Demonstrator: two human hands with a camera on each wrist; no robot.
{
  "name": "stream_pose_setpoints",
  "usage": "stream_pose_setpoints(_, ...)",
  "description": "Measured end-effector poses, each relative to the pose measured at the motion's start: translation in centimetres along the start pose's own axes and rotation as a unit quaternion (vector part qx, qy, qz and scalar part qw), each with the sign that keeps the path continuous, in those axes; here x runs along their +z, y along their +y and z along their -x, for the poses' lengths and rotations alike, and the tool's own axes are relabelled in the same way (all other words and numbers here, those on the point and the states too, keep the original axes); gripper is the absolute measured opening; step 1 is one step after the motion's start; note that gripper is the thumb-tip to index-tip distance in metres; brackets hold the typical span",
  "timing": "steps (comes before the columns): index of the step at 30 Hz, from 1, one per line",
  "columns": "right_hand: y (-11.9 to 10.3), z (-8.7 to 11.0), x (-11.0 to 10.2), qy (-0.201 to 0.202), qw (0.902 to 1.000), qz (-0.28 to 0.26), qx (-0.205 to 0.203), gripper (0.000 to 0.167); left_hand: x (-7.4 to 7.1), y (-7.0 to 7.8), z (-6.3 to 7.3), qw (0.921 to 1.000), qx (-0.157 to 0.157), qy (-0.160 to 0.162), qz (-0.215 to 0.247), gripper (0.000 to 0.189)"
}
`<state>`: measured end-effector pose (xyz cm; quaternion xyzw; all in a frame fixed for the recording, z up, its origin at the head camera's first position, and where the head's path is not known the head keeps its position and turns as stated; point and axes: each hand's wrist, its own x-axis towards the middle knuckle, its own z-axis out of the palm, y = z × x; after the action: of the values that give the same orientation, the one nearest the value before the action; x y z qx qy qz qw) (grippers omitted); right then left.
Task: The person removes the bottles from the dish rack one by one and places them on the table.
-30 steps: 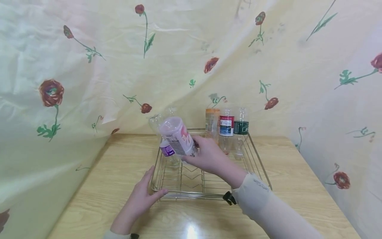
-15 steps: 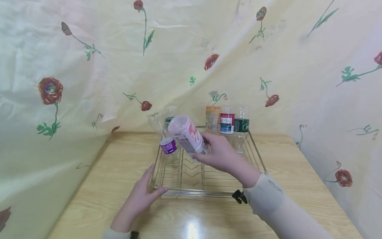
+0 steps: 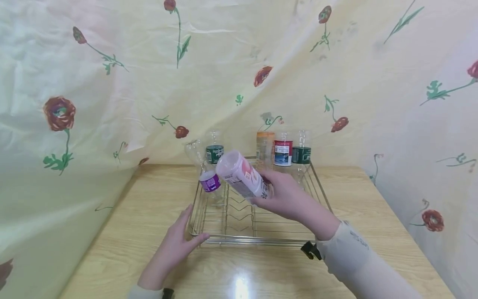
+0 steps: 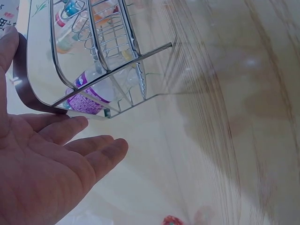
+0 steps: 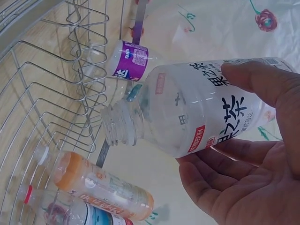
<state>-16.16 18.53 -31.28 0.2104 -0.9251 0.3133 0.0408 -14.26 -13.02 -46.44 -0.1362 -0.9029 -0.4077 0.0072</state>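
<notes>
White-labelled bottle (image 3: 240, 176), purple-labelled bottle (image 3: 210, 182), silvery rack (image 3: 246, 239), red-flowered cream cloth (image 3: 213, 79)

Wire rack (image 3: 242, 239) in all views

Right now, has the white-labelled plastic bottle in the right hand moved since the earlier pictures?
Yes: in the head view, the white-labelled bottle has shifted to the right, judged against the silver metal wire rack below it.

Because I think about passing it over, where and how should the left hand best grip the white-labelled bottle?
The left hand would probably do best round the base end of the white-labelled bottle, coming from the left: that end tilts up and leftward, free of the right hand, which grips the body nearer the uncapped neck.
</notes>
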Motion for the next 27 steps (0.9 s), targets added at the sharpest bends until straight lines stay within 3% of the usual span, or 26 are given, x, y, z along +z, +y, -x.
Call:
stream_pose_setpoints(8,0.8,0.8,-0.3,0.003,0.9999,0.004,0.014,0.069,0.1,0.0,0.1,1.0,0.008,0.005,-0.001,0.105)
stream_pose_setpoints(27,1.7,2.5,-1.0,-0.016,0.9992,0.037,0.005,0.061,-0.2,0.2,0.2,1.0,-0.004,-0.003,-0.001,0.105)
